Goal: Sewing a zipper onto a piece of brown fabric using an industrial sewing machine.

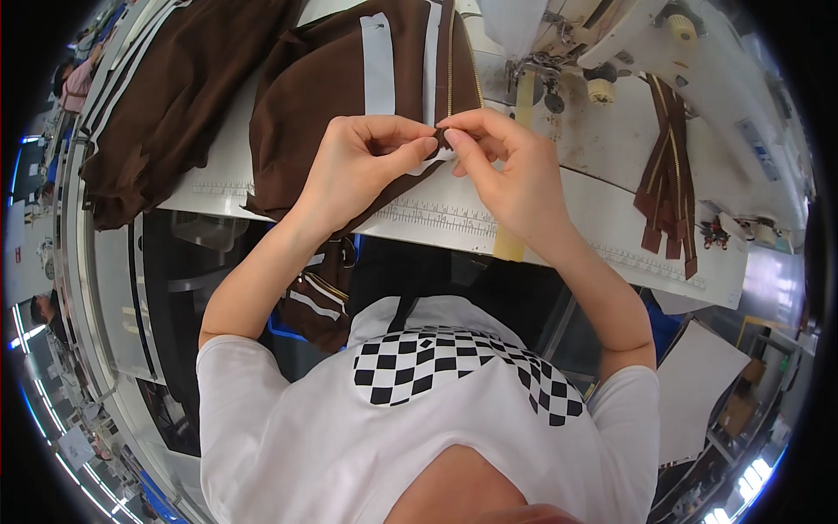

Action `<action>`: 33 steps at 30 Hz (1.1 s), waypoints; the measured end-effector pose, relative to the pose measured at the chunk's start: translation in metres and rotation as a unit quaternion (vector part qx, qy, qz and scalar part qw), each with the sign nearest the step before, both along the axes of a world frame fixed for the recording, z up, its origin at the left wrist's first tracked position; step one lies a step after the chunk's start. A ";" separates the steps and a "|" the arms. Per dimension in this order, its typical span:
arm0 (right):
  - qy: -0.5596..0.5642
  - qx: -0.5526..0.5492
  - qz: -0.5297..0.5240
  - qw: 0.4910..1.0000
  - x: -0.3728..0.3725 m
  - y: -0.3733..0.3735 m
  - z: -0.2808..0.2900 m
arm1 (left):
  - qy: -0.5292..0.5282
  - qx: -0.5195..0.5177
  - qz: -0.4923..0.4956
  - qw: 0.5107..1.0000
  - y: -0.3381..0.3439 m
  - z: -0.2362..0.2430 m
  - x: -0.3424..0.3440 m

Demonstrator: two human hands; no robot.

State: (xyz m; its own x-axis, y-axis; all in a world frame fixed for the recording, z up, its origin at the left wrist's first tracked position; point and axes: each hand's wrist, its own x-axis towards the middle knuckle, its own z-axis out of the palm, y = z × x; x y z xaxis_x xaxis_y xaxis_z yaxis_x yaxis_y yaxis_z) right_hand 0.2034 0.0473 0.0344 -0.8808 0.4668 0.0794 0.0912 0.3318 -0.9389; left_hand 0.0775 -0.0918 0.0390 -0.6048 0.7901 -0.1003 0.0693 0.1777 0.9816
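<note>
Both of my hands meet at the near corner of a brown garment panel [314, 113] with white stripes. A gold-toothed zipper [450, 65] runs along its right edge to my fingertips. My left hand [362, 166] pinches the corner between thumb and forefinger. Close beside it, my right hand [511, 170] pinches the same end, its thumb and forefinger nearly touching the left ones. A bit of white cloth [443, 155] shows under the fingertips. The fingers hide exactly how the zipper end lies against the fabric.
A sewing machine [546, 83] stands just beyond my right hand. Loose brown zippers [670, 175] hang over the table at right. Another brown striped piece [175, 96] lies at left. A printed ruler [436, 215] lines the table's front edge, crossed by yellow tape [509, 244].
</note>
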 end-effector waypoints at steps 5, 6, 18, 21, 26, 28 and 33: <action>0.030 -0.089 0.022 0.995 -0.005 -0.008 -0.007 | 0.584 -0.152 0.068 0.794 -0.014 0.019 -0.067; 0.021 -0.097 0.048 0.994 -0.003 -0.011 -0.008 | 0.610 -0.339 0.175 0.695 -0.012 0.010 -0.072; 0.030 0.087 0.104 0.990 0.061 -0.023 -0.002 | 0.432 -0.192 0.532 0.702 -0.282 -0.178 0.020; 0.077 0.155 -0.014 0.985 0.075 0.010 -0.004 | 0.374 -0.328 0.536 0.682 -0.333 -0.245 0.027; -0.166 0.376 -0.390 0.824 0.125 0.101 -0.006 | 0.248 -0.574 0.147 0.766 -0.321 -0.239 -0.009; -0.235 0.428 -0.412 0.769 0.136 0.118 -0.014 | -0.064 -0.338 -0.045 0.938 -0.214 -0.139 -0.001; -0.200 0.483 -0.339 0.783 0.135 0.134 -0.013 | -0.012 0.033 -0.497 0.867 -0.002 0.006 0.047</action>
State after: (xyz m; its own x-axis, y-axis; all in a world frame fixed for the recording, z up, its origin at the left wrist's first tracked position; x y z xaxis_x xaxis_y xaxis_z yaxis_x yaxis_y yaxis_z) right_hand 0.3383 0.1810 0.0216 -0.5019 0.7297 0.4643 0.7753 0.6176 -0.1324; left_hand 0.1243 -0.0943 0.0449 0.3796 0.9244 -0.0376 0.1349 -0.0151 0.9907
